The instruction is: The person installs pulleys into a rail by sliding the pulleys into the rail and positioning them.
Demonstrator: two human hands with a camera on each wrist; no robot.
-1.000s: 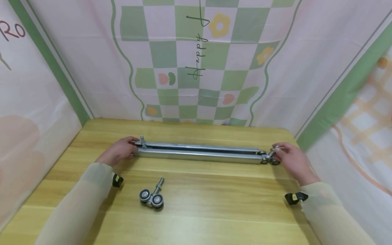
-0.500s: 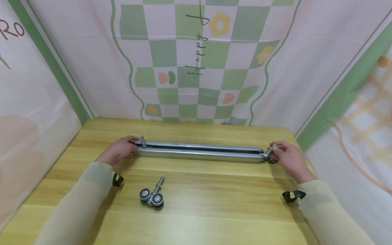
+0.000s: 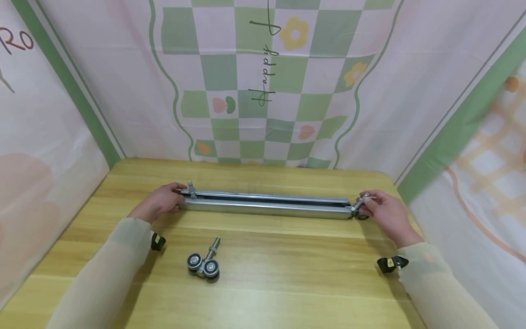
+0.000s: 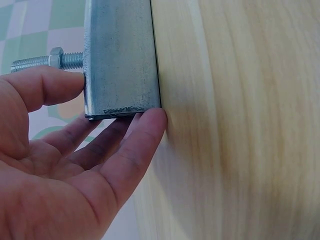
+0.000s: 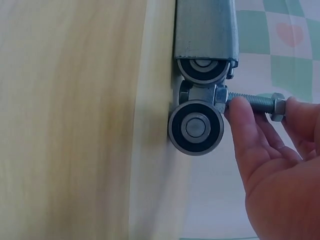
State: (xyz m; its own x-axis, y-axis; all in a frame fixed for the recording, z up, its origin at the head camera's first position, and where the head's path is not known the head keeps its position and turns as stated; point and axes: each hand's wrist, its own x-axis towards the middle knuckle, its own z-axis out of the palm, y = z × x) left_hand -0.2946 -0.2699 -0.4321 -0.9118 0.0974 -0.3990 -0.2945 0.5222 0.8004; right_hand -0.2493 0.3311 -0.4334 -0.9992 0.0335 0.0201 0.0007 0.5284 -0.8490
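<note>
A long galvanized C-channel rail (image 3: 267,209) lies across the table, slot upward. At its left end my left hand (image 3: 162,200) holds it, thumb on the slotted top edge and fingers around the end (image 4: 122,111). A threaded bolt with a nut (image 4: 56,60) stands up from the slot there; whatever carries it is hidden inside. My right hand (image 3: 388,212) pinches the upright bolt (image 5: 256,103) of a roller trolley (image 5: 196,127) at the right end. One wheel (image 5: 204,70) of this trolley sits partly inside the channel mouth, while the other wheel is outside.
Another roller trolley (image 3: 203,265) lies on the wooden table (image 3: 287,283) in front of the rail, its bolt slanting up and right. Printed cloth (image 3: 255,68) hangs behind the table and at both sides. Each wrist wears a small black camera (image 3: 392,263).
My right hand has moved slightly left, pushing the trolley from just outside the rail's right end until its leading wheel is partly inside. The left hand and the loose trolley stay put.
</note>
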